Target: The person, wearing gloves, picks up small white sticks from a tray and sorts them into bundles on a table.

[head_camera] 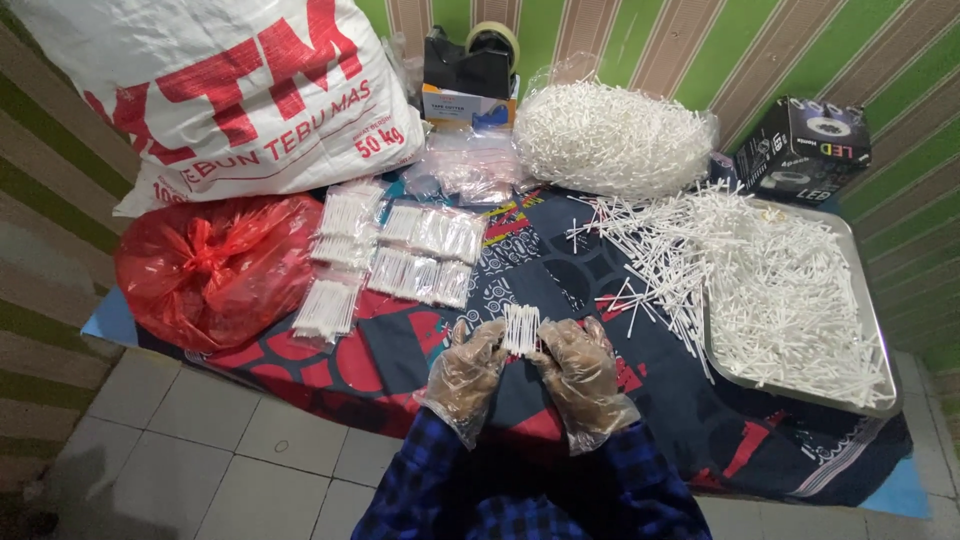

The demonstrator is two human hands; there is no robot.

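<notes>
Two gloved hands square up a bundle of cotton swabs

Two hands in thin clear plastic gloves meet over a patterned dark cloth (560, 270) spread on a tiled floor (220, 450). The left hand (468, 372) and the right hand (580, 372) are both closed on one small bundle of white cotton swabs (521, 329), fingertips pinching it from either side so that the sticks stand upright between them. The bundle sits just above the cloth, near the person's blue checked sleeves (520, 495), at the centre of the view.

To the right, a metal tray (872, 330) is heaped with loose swabs (790, 300), and more of them spill off its left edge onto the cloth. Behind the tray stands a black cardboard box (805, 150). At the back, against the green striped wall (880, 60), a clear plastic bag stuffed with swabs (610, 135) lies beside a small open carton (465, 85) with a roll of tape (492, 38) on top.

To the left of the hands, packed swabs in small clear sleeves (425, 255) lie in rows, with further packets (335, 270) stacked just beside them. A knotted red plastic bag (215, 265) rests at the cloth's left edge, touching a large white woven sack (220, 95) with red lettering behind it. A pile of empty clear sleeves (470, 165) lies between the sack and the stuffed bag.
</notes>
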